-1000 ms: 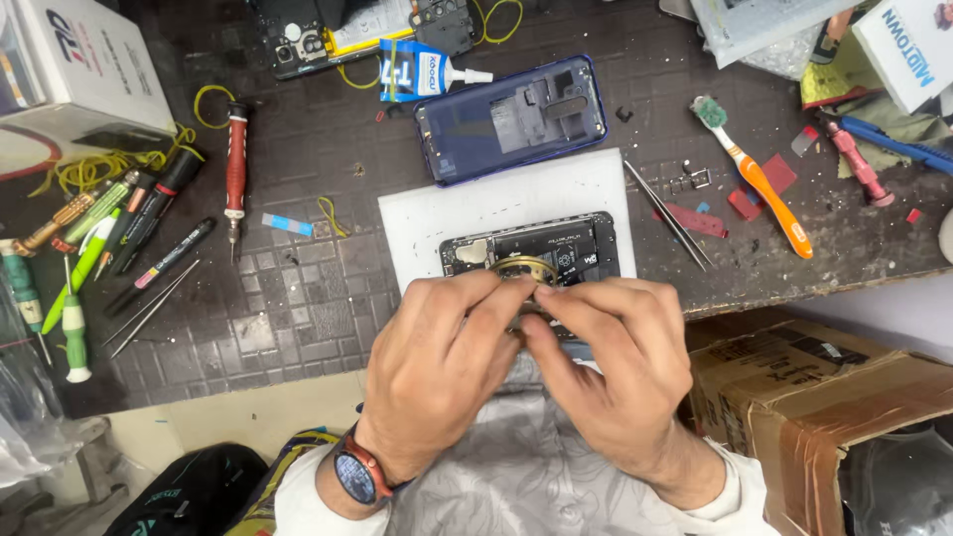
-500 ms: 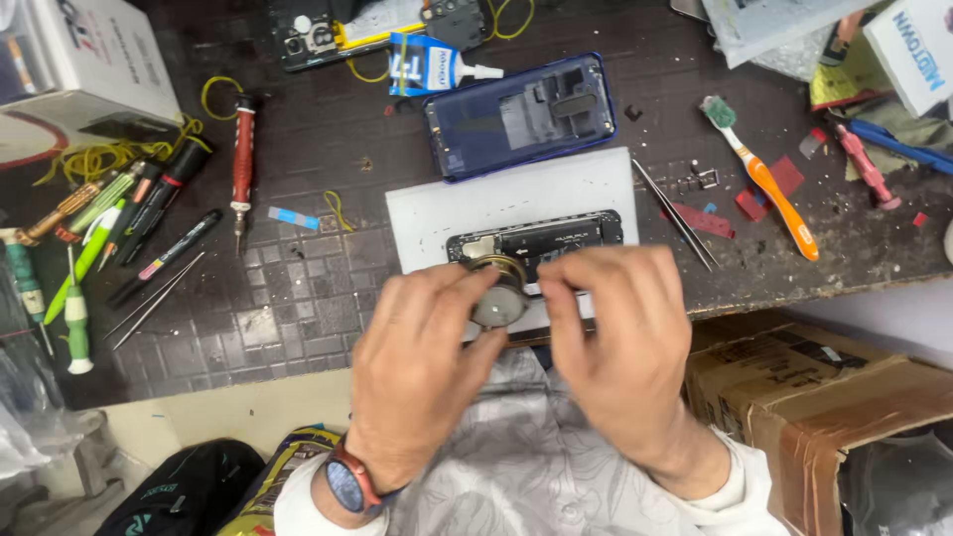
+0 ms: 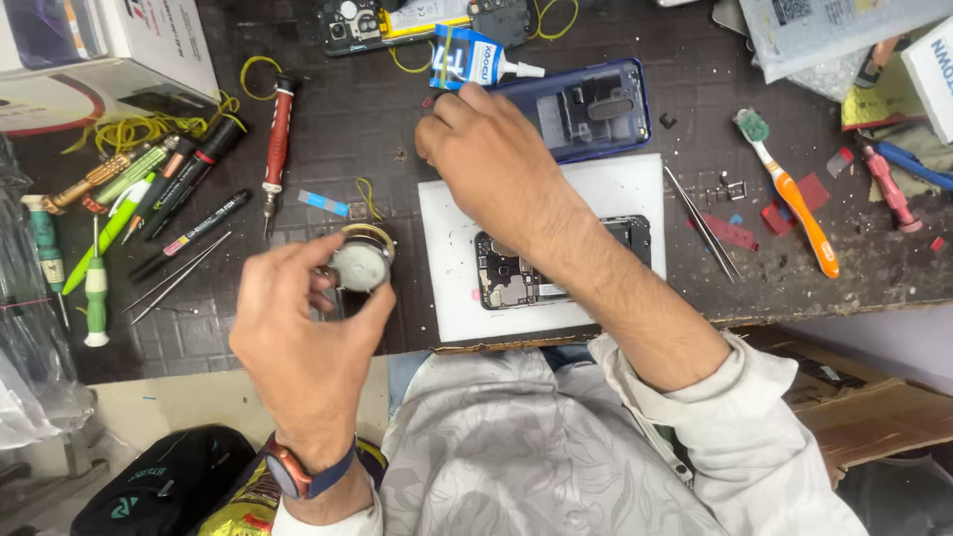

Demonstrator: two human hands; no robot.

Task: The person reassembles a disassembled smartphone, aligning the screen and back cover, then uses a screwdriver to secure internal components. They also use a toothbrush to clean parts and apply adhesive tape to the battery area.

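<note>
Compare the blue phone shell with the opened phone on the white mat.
The blue shell lies on the dark bench beyond the mat; the opened phone lies on the white mat. The shell looks hollow; the phone shows circuit boards. The right hand reaches over the shell's end. Both lie flat.

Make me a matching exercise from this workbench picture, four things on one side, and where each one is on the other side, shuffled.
Things:
1. roll of tape
2. opened phone
3. toothbrush
4. glue tube

Places:
A. on the white mat
B. far edge of the bench, just beyond the right hand
C. held in the left hand
D. right part of the bench, beside the tweezers

Pairs: 1-C, 2-A, 3-D, 4-B
</note>
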